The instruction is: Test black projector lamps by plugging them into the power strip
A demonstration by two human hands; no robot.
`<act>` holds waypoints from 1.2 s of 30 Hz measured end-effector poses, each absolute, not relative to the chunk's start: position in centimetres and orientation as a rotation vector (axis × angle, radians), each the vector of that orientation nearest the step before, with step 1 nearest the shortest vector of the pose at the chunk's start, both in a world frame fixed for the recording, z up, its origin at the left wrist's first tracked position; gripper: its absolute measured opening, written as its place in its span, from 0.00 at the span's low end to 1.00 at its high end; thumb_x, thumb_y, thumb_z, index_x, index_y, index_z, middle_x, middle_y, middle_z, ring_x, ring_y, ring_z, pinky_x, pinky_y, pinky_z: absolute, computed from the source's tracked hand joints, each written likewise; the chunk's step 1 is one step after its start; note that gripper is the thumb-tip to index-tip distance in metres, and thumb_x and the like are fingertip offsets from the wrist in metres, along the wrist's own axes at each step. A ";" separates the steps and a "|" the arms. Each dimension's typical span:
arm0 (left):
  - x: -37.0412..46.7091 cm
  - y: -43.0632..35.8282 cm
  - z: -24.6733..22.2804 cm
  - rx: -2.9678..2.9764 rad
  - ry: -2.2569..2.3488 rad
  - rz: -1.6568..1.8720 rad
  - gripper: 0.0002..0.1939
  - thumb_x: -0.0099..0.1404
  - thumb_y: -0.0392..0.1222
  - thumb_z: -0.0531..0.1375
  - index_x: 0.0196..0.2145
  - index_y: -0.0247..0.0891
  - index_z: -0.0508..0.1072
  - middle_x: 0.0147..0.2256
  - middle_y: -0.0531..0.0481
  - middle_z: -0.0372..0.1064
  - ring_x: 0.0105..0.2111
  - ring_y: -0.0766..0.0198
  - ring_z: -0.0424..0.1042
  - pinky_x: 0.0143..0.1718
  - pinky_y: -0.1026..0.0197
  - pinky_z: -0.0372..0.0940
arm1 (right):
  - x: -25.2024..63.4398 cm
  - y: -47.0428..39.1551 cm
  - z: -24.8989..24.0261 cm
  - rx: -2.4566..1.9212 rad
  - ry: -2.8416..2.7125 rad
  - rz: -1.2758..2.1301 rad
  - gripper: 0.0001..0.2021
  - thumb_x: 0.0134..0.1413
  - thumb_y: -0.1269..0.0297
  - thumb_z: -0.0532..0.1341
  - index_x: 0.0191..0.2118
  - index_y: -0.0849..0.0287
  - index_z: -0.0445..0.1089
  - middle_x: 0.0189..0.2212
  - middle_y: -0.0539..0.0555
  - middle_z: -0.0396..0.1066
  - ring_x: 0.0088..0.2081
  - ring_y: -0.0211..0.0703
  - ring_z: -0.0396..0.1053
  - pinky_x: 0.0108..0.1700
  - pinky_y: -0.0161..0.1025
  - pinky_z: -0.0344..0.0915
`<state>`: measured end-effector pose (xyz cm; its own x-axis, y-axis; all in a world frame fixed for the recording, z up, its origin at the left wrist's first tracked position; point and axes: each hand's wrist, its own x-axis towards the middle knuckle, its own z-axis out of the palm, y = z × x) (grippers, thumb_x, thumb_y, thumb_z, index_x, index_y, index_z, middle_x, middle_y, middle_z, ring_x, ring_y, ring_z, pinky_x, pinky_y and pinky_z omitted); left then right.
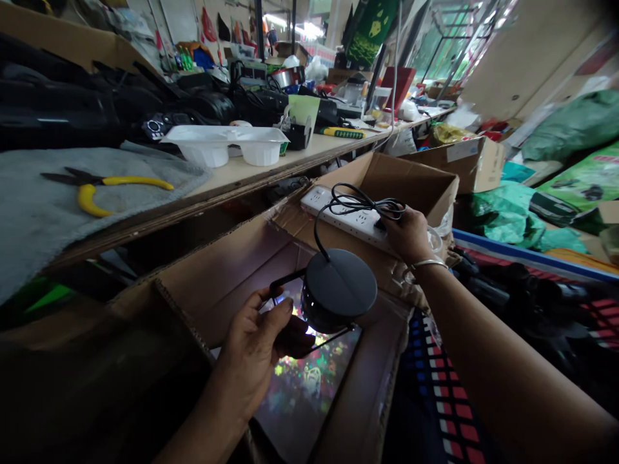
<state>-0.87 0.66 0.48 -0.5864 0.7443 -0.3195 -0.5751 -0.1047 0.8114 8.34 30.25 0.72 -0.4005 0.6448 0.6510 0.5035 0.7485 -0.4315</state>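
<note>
The left hand (256, 341) holds the black round projector lamp (338, 290) by its bracket, over an open cardboard box (217, 283). The right hand (409, 235) grips its plug on the white power strip (348, 216). Left of the hands, yellow-handled pliers (116, 183) lie on a gray cloth (29, 206) on the messy counter (314, 151). A basket (449, 393) sits under the right arm.

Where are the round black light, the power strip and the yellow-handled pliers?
Round black light (342, 282): head view, flat round top.
Power strip (349, 220): head view, white socket face.
Yellow-handled pliers (116, 181): head view, straighter handle, near the joint.
</note>
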 end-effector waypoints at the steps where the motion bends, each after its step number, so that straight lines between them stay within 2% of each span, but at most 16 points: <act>1: -0.9 0.7 0.5 0.210 1.230 1.829 0.18 0.55 0.41 0.64 0.41 0.36 0.62 0.21 0.54 0.69 0.20 0.69 0.69 0.23 0.67 0.65 | 8.3 30.2 0.7 -0.865 -2.084 0.208 0.14 0.51 0.56 0.54 0.29 0.61 0.72 0.26 0.58 0.72 0.30 0.48 0.68 0.32 0.40 0.59; 11: -0.8 0.8 0.6 0.171 1.225 1.843 0.19 0.53 0.41 0.66 0.40 0.36 0.64 0.24 0.55 0.69 0.21 0.69 0.70 0.24 0.64 0.68 | 8.3 30.1 0.7 -0.869 -2.075 0.187 0.14 0.51 0.57 0.54 0.28 0.61 0.71 0.25 0.58 0.72 0.29 0.48 0.68 0.31 0.40 0.58; 16: -0.8 0.8 0.6 0.162 1.208 1.861 0.18 0.53 0.39 0.66 0.40 0.36 0.64 0.26 0.54 0.71 0.23 0.68 0.71 0.25 0.67 0.67 | 8.3 30.2 0.7 -0.871 -2.091 0.166 0.15 0.51 0.55 0.54 0.27 0.61 0.71 0.24 0.58 0.71 0.28 0.48 0.67 0.30 0.40 0.57; 24: -1.0 0.7 0.4 0.190 1.202 1.830 0.19 0.54 0.41 0.65 0.41 0.37 0.63 0.21 0.54 0.69 0.21 0.66 0.71 0.23 0.64 0.68 | 8.4 30.1 0.8 -0.847 -2.082 0.180 0.14 0.51 0.56 0.53 0.28 0.60 0.70 0.24 0.57 0.70 0.28 0.47 0.67 0.30 0.39 0.58; 28: -1.0 0.7 0.3 0.189 1.197 1.854 0.16 0.55 0.40 0.65 0.39 0.36 0.64 0.26 0.53 0.71 0.22 0.69 0.71 0.25 0.66 0.68 | 8.4 30.1 0.7 -0.871 -2.073 0.214 0.14 0.51 0.56 0.54 0.27 0.61 0.70 0.25 0.57 0.71 0.29 0.47 0.67 0.31 0.40 0.59; 32: -1.0 0.7 0.3 0.214 1.196 1.853 0.14 0.57 0.39 0.64 0.40 0.36 0.65 0.27 0.54 0.71 0.23 0.69 0.71 0.25 0.66 0.68 | 8.4 30.2 0.8 -0.873 -2.086 0.213 0.14 0.52 0.57 0.53 0.27 0.61 0.70 0.25 0.58 0.71 0.28 0.47 0.67 0.32 0.40 0.59; 36: -0.9 0.8 0.4 0.208 1.188 1.874 0.14 0.57 0.39 0.63 0.40 0.36 0.66 0.32 0.53 0.72 0.26 0.71 0.72 0.26 0.70 0.67 | 8.3 30.3 0.7 -0.848 -2.087 0.240 0.13 0.52 0.58 0.53 0.28 0.61 0.70 0.26 0.58 0.71 0.29 0.47 0.67 0.32 0.41 0.60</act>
<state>-0.88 0.75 0.38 -0.5973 0.7456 -0.2954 -0.5853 -0.1534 0.7962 8.35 30.30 0.70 -0.4101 0.6471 0.6427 0.4845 0.7516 -0.4476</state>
